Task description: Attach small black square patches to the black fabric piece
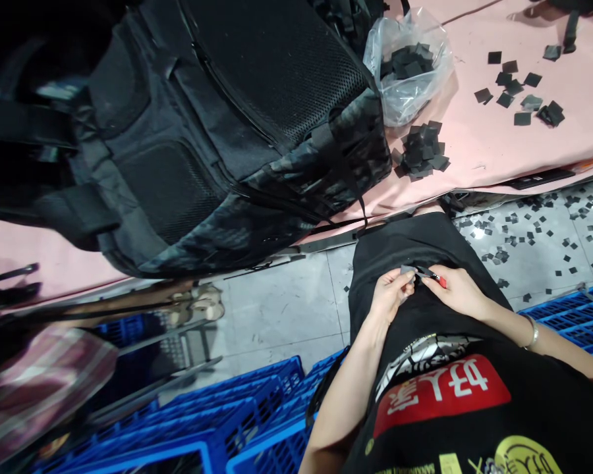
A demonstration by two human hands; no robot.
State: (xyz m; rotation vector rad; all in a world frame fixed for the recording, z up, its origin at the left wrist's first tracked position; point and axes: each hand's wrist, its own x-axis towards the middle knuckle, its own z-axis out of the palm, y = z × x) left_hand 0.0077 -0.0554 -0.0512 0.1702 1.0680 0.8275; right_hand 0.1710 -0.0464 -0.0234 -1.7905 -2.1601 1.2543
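Over the dark apron on my lap, my left hand [391, 293] is closed, pinching a small dark grey square piece [407, 270] between thumb and fingertips. Close beside it, my right hand [455, 288] is wrapped round a small black-and-red hand tool [441, 281]. The tool's thin tip points at the square piece; its exact kind is too small to tell, as is whether it touches the piece. In front of me on the pink-covered table lies a pile of similar dark squares [422, 151]. Behind it stands a clear plastic bag [410, 99] holding more of them.
A large black backpack [257, 112] fills the table's left side. Loose dark squares [514, 85] lie at the table's right, and many are scattered on the grey floor [281, 296]. Blue plastic crates [261, 395] stand beside and behind me. Another person's checked clothing [54, 382] shows at left.
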